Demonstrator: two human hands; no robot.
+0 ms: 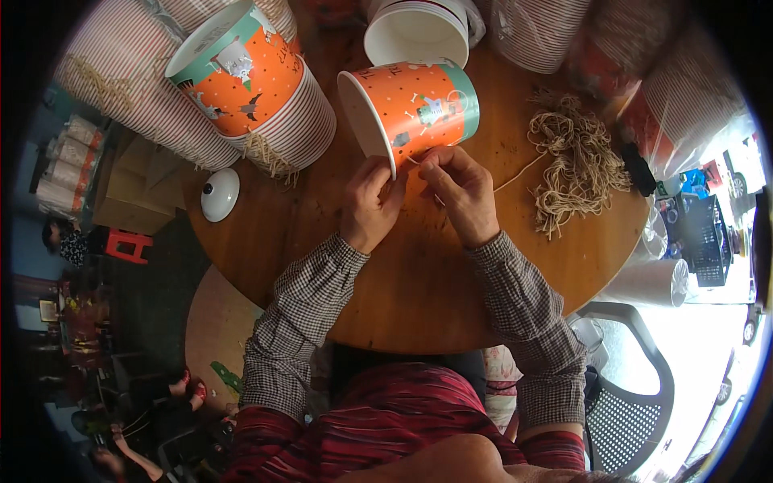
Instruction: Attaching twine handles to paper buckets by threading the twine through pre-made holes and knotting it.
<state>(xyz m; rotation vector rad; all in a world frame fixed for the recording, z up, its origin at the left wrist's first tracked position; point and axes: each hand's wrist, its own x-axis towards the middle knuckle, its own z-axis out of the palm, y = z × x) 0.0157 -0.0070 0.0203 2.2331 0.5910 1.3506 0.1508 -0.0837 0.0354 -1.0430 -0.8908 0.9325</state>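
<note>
An orange paper bucket with a green band and cartoon figures is tipped on its side over the table, its white-rimmed mouth facing left. My left hand is closed on the bucket's near rim, fingers partly inside the mouth. Close beside it, my right hand pinches a thin beige cord against the bucket's wall near the rim. That cord trails right toward a loose heap of cords. Whether its end passes through the wall is hidden by my fingers.
Nested paper buckets with cords hanging stand at the left. White-mouthed buckets sit at the back, wrapped stacks at the back right. A white lid lies by the left edge of the round wooden table. A grey chair is at right.
</note>
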